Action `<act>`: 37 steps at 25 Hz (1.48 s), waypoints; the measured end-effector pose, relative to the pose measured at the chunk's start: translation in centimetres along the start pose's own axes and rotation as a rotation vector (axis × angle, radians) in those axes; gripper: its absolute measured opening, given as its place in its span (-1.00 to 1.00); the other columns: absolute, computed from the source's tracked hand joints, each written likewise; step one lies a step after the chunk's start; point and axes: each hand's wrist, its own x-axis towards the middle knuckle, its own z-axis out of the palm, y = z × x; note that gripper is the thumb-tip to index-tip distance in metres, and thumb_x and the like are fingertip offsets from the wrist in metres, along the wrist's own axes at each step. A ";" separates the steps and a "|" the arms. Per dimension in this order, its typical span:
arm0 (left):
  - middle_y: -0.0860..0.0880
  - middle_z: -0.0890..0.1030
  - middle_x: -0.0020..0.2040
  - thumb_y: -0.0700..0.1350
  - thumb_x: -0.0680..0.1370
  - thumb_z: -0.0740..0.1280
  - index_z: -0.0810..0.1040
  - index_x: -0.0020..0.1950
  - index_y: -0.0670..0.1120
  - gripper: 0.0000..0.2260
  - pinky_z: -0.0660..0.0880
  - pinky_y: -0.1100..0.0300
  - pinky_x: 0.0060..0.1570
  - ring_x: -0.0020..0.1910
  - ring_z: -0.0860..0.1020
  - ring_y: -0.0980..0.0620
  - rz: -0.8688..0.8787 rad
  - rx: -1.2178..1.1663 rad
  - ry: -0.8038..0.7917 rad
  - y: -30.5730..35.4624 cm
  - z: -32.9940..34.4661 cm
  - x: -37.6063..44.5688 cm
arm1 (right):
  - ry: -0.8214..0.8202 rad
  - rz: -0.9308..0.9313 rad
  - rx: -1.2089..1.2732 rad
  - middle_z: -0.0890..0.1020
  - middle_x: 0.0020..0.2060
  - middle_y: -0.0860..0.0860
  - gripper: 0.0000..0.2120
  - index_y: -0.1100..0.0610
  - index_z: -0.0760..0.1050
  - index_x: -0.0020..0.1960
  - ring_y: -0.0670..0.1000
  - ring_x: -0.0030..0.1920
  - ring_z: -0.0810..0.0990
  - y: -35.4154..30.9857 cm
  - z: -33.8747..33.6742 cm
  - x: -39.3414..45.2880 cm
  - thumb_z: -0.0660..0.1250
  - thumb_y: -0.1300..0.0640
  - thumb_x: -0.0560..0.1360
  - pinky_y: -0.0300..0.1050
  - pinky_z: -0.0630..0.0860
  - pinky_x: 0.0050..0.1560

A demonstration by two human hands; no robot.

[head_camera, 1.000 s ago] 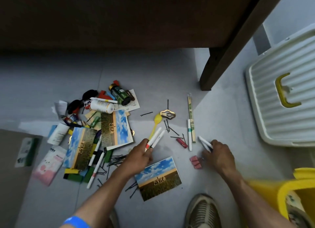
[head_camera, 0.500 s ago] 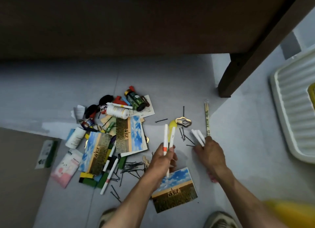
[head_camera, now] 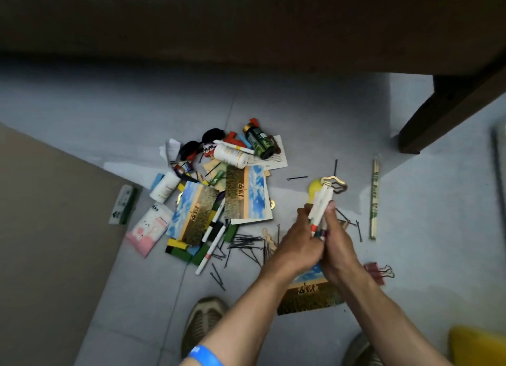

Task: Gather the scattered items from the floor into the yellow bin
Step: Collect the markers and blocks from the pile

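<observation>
My left hand (head_camera: 297, 245) and my right hand (head_camera: 338, 245) meet above the floor, both gripping one bunch of white marker pens (head_camera: 319, 209) that points up and away. A corner of the yellow bin (head_camera: 477, 345) shows at the bottom right. Left of my hands lies the heap of scattered items: postcards (head_camera: 245, 193), a white bottle (head_camera: 230, 155), a green bottle (head_camera: 258, 142), a white tube (head_camera: 164, 187), a pink packet (head_camera: 149, 230), coloured blocks (head_camera: 186, 252), a loose pen (head_camera: 210, 249) and several black hairpins (head_camera: 246, 242).
A yellow spoon (head_camera: 314, 188) and gold clip (head_camera: 335, 184) lie just beyond my hands. A chopstick packet (head_camera: 374, 198) and a red binder clip (head_camera: 379, 272) lie to the right. One postcard (head_camera: 306, 294) sits under my wrists. A dark table leg (head_camera: 438, 119) stands at the right; my shoes (head_camera: 204, 322) are below.
My right hand has brought its pens across to my left hand, and the two bunches are now held together as one. The view has swung left, so the white lid has left the frame.
</observation>
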 end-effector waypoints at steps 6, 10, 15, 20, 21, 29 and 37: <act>-0.02 0.61 0.13 -0.15 0.44 0.29 0.45 0.33 0.04 -0.55 0.50 0.21 -0.12 0.08 0.59 -0.02 -0.062 -0.088 -0.071 -2.5 -2.7 -0.4 | 0.188 -0.033 -0.068 0.71 -0.23 0.13 -0.89 0.29 0.57 -0.02 0.15 -0.12 0.69 1.6 1.5 1.0 0.35 0.25 0.52 -0.09 0.61 -0.22; 0.02 0.58 0.03 -0.12 0.50 0.36 0.54 0.08 -0.01 -0.83 0.43 0.22 -0.15 0.05 0.56 -0.04 -0.194 0.198 0.631 -9.8 -7.4 -2.8 | 0.184 0.015 -0.110 0.54 -0.41 0.08 -0.90 0.21 0.48 -0.05 0.05 -0.45 0.52 1.8 1.6 0.9 0.40 0.24 0.51 -0.10 0.52 -0.40; -0.15 0.52 0.16 -0.19 0.52 0.28 0.56 0.16 -0.17 -0.77 0.44 0.03 0.06 0.16 0.45 -0.14 -0.189 0.613 0.645 -15.2 -9.7 -2.9 | 0.169 0.076 -0.302 0.58 -0.40 0.08 -0.83 0.25 0.51 -0.02 0.03 -0.49 0.51 2.8 1.0 0.3 0.45 0.25 0.45 -0.12 0.48 -0.45; -0.13 0.49 -0.06 -0.17 0.53 0.24 0.47 0.09 -0.19 -0.83 0.38 0.08 -0.15 -0.05 0.47 -0.12 -0.039 0.405 0.819 -13.8 -10.3 -2.2 | 0.149 0.102 -0.308 0.54 -0.37 0.14 -0.85 0.27 0.51 -0.01 0.05 -0.46 0.47 3.5 1.5 0.4 0.43 0.27 0.46 -0.11 0.46 -0.46; -0.12 0.48 -0.04 -0.19 0.53 0.25 0.45 0.13 -0.19 -0.81 0.40 0.08 -0.12 -0.02 0.48 -0.13 -0.011 0.422 0.826 -13.4 -10.6 -1.6 | 0.141 0.108 -0.307 0.53 -0.36 0.15 -0.85 0.27 0.50 -0.01 0.05 -0.45 0.47 3.6 1.7 0.6 0.42 0.27 0.46 -0.11 0.46 -0.46; -0.08 0.54 -0.10 0.02 0.60 0.21 0.51 0.14 -0.16 -0.72 0.41 0.09 -0.28 -0.18 0.54 -0.09 -0.177 0.525 0.666 -12.4 -12.0 1.1 | 0.164 0.103 -0.349 0.58 -0.36 0.18 -0.86 0.27 0.53 -0.02 0.09 -0.43 0.50 3.4 1.2 0.7 0.43 0.25 0.46 -0.09 0.49 -0.43; 0.02 0.51 -0.23 -0.10 0.55 0.28 0.54 0.19 -0.05 -0.78 0.28 0.23 -0.42 -0.34 0.43 0.11 0.050 0.393 0.852 -4.9 -18.0 4.3 | 0.084 0.032 -0.378 0.59 -0.41 0.11 -0.89 0.26 0.54 -0.05 0.06 -0.43 0.52 0.2 3.3 2.9 0.43 0.26 0.46 -0.09 0.49 -0.42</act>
